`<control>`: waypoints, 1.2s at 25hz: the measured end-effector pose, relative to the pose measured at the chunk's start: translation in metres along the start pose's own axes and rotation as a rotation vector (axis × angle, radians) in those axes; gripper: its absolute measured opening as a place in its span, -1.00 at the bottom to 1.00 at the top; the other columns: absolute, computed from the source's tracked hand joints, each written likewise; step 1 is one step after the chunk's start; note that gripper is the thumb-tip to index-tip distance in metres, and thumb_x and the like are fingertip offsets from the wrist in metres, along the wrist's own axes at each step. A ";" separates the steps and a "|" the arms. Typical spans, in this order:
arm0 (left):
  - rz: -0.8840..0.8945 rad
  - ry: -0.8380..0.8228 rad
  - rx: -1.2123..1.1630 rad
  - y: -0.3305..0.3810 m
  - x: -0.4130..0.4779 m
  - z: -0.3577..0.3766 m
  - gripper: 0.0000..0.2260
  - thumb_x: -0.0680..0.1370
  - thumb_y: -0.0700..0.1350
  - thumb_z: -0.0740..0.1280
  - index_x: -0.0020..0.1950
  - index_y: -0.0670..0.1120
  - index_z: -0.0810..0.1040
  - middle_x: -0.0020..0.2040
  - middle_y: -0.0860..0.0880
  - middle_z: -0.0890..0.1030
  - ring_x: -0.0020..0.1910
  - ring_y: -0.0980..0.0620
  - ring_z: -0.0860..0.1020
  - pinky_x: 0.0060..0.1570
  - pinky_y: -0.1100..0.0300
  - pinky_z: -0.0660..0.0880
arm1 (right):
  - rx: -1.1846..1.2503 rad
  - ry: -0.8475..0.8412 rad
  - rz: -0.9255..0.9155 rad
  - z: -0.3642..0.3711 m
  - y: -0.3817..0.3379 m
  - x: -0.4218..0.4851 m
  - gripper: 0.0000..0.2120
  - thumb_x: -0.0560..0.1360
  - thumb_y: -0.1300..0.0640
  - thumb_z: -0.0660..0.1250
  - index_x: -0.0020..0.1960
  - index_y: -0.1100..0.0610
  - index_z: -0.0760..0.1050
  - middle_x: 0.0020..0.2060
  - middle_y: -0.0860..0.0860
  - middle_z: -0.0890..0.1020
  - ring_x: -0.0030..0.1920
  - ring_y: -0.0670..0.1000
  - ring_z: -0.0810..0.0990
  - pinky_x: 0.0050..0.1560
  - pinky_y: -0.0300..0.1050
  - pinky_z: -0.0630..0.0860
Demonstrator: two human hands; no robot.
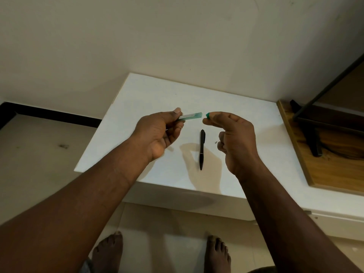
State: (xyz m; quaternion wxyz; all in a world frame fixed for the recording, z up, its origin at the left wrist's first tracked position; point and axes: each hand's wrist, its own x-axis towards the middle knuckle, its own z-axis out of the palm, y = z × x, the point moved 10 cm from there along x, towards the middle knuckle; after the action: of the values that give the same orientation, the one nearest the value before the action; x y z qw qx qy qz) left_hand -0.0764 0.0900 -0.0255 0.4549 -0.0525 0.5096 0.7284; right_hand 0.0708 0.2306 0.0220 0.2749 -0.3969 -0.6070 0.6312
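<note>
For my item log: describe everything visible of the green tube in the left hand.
The green tube is a slim, straight case of what looks like translucent teal plastic, with a paler strip along its length. It hangs above the white table, nearly level, its free end pointing right. The left hand pinches its left end between thumb and fingers, hiding that part. Its right end is bare; a small green cap, pinched by the right hand, sits just apart from it.

Bare bench lies open around the black pen; a wooden board with a dark stand blocks the right side.
</note>
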 end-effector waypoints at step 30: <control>0.302 0.077 0.194 0.031 0.002 -0.008 -0.88 0.50 -0.17 0.57 -0.07 -0.19 0.70 -0.29 -0.06 0.75 -0.34 0.05 0.70 -0.26 0.25 0.65 | -0.500 0.052 -0.317 0.001 -0.026 -0.002 -0.92 0.56 0.03 0.49 -0.08 -0.03 0.76 -0.20 -0.15 0.75 -0.30 -0.33 0.54 -0.25 -0.36 0.37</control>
State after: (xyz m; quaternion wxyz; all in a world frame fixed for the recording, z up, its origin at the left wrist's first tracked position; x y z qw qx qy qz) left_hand -0.1029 0.0825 -0.0082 0.3235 0.0410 0.5964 0.7334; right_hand 0.0674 0.2309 0.0480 0.2791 -0.3684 -0.7911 0.4008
